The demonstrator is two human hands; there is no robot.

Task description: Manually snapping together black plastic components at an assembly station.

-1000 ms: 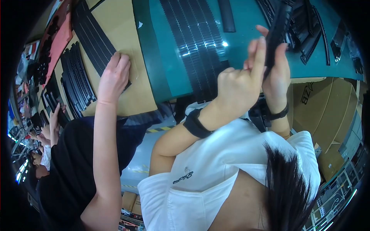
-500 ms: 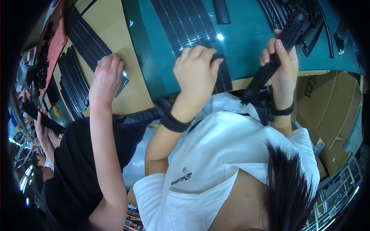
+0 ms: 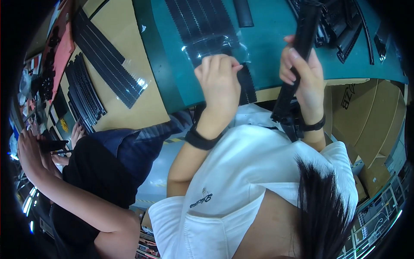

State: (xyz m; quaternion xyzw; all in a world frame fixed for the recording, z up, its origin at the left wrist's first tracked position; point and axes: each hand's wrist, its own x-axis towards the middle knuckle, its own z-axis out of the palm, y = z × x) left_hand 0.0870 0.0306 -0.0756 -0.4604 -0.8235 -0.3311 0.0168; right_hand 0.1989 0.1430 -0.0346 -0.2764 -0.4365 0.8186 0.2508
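1) Teal table (image 3: 269, 52): several zigzag-edged black strips (image 3: 196, 19) lie there, so work seems only partway
2) Long black part (image 3: 305, 36): gripped in the right hand (image 3: 307, 75), fingers wrapped round it; whether it is finished, I cannot tell
3) Left hand (image 3: 219, 80): fingers curled over the strips, any pinch hidden
4) Since half a second ago, the part slants less

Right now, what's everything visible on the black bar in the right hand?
The black bar is long, narrow and plastic-looking, with a jagged lower end; finer detail is blurred. It slants at the teal table, upper end rightward in view. The right hand grips it mid-length; whether its ends touch anything is unclear.
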